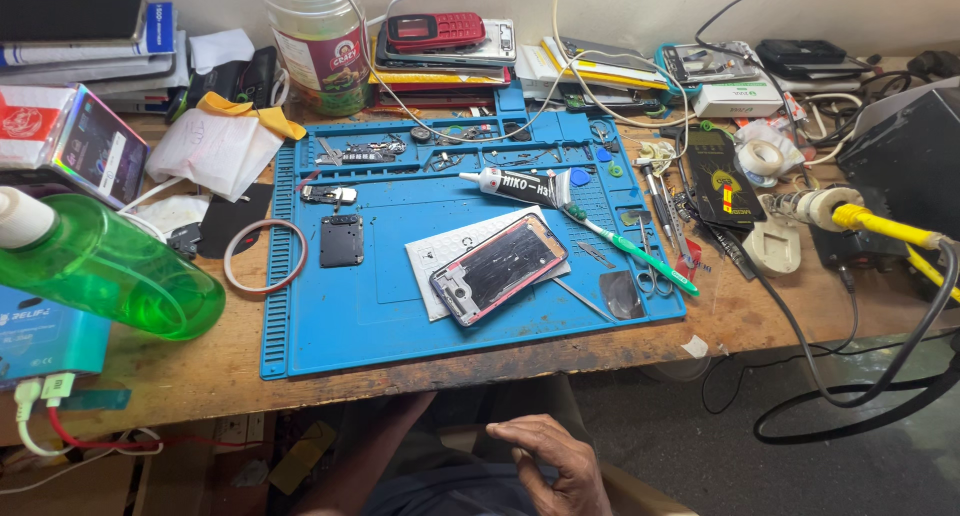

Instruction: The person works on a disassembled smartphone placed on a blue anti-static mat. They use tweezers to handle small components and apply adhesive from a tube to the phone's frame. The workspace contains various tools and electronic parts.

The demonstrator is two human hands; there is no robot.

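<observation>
We see the right hand [555,463] resting in the lap below the counter [200,371], fingers loosely spread, holding nothing; the opened phone [497,269] lies mid blue mat [330,326]; left grip unseen

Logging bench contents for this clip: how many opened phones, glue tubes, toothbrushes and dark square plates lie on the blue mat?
On the blue mat:
opened phone: 1
glue tube: 1
green toothbrush: 1
dark square plate: 1
Total: 4
</observation>
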